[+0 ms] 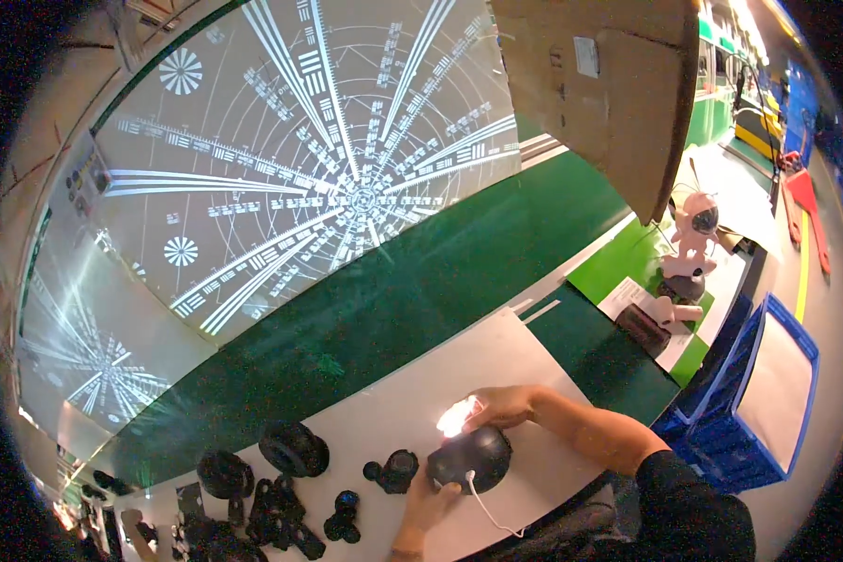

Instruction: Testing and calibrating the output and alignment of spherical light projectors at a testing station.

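A rounded black projector [482, 458] rests on the white tabletop, a white cable plugged into its near side. Bright light comes out of its far left end, and the glare hides detail there. My left hand [428, 507] grips the projector's left side, thumb on the near edge. From the right, my right hand [504, 406] reaches over the far side, its fingers closed at the glowing end; their exact contact is washed out. A black-and-white test chart [363, 199] of rays, rings and bars shines on the pale board ahead.
Several black parts [293, 450] lie left of the projector, a small black piece [398, 471] closest. A cardboard box [599, 103] stands at the far right. Nearer are a pink-and-white figure-like device [693, 234] on a green mat and a blue crate [768, 393]. Another person's hand [139, 534] shows lower left.
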Tool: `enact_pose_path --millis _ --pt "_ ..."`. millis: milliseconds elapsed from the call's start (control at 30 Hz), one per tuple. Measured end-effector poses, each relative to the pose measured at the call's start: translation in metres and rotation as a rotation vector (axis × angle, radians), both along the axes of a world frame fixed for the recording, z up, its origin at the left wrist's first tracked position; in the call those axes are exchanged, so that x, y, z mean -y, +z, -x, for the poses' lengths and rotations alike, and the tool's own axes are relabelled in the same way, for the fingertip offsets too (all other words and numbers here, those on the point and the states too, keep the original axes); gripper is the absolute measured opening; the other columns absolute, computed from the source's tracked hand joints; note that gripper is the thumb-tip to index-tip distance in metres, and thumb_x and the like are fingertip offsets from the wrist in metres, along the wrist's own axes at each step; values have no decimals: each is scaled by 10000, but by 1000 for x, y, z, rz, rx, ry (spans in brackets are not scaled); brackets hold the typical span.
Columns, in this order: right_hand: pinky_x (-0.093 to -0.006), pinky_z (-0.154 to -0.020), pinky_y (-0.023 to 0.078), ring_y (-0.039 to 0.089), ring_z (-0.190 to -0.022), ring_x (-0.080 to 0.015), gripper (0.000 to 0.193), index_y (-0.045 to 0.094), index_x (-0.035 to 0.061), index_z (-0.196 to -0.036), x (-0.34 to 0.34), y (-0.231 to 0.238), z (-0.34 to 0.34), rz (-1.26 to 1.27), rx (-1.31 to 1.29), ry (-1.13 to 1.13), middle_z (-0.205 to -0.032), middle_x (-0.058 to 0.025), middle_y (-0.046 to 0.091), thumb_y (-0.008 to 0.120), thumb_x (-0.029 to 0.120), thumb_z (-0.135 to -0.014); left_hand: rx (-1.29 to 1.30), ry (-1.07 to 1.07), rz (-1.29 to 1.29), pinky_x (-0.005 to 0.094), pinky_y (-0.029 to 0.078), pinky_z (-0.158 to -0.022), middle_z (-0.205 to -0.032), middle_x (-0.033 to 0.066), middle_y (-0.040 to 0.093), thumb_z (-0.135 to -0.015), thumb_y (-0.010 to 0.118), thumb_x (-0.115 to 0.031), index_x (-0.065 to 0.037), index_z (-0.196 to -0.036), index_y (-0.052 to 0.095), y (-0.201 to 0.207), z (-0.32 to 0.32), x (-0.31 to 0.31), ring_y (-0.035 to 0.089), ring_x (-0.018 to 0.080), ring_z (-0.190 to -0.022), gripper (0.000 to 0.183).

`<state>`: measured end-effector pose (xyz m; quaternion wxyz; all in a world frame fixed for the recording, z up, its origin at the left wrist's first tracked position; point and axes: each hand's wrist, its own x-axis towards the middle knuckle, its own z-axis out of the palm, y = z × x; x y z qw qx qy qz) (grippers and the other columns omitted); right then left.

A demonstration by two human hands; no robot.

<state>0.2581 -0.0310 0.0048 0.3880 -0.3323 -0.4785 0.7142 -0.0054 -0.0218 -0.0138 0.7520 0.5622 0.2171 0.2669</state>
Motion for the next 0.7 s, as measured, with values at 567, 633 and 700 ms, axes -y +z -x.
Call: enact_pose_path --millis 567,633,700 --pt "-325 -964 483 627 -1085 -172 411 576 -40 -1258 8 1 8 31 -130 -18 -1218 -118 656 659 172 -915 -129 44 50 305 488 -931 -1200 56 595 -804 645 -5 -1 -1308 502 15 7 6 574 153 -1079 524" --pt "-329 -978 477 625 -1091 -177 413 572 -41 -1263 13 21 16 21 -77 -34 -1221 -121 655 657 166 -916 -132 48 56 303 482 -935 -1198 56 594 -802 641 2 -5 -1309 501 14 16 5 572 151 -1077 526" --pt "-333 -992 470 624 -1097 -182 414 568 -42 -1267 12 27 19 9 -20 -61 -1224 -125 653 656 161 -917 -162 70 44 306 465 -957 -1198 60 596 -803 637 7 2 -1306 500 13 18 6 567 151 -1084 521"
